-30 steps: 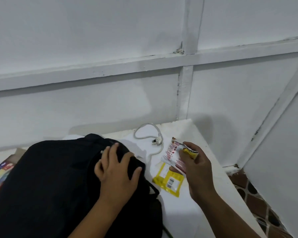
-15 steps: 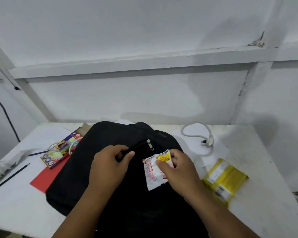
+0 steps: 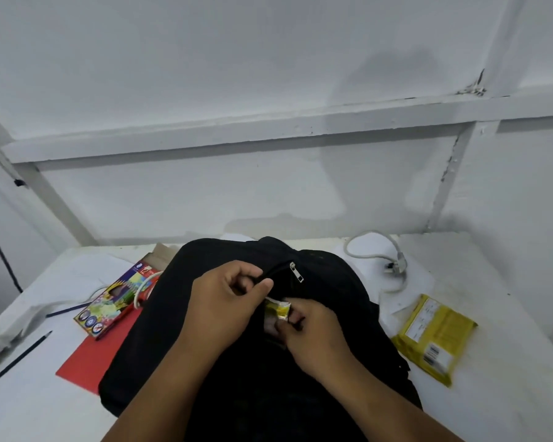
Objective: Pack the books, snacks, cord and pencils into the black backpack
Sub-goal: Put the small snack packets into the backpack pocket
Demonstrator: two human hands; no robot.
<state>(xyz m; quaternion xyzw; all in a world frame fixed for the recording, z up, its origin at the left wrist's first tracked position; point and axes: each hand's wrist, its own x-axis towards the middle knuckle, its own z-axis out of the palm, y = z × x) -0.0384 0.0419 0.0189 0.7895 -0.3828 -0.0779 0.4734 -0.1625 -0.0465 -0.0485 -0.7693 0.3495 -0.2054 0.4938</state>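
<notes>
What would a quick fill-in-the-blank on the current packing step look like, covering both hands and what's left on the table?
1. The right hand pushes a small snack packet into a pocket of the black ____.
2. The left hand holds the pocket's edge beside the metal ____ pull.
3. The yellow packet lies on the table to the backpack's ____.
4. The box of coloured pencils rests partly on a ____ book.

Missing words: backpack; zipper; right; red

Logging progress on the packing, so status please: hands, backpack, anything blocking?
Left hand holds pocket edge open. Right hand pinches small snack packet at black backpack pocket mouth. Yellow snack pack, white cord unpacked. Nothing blocking.
</notes>
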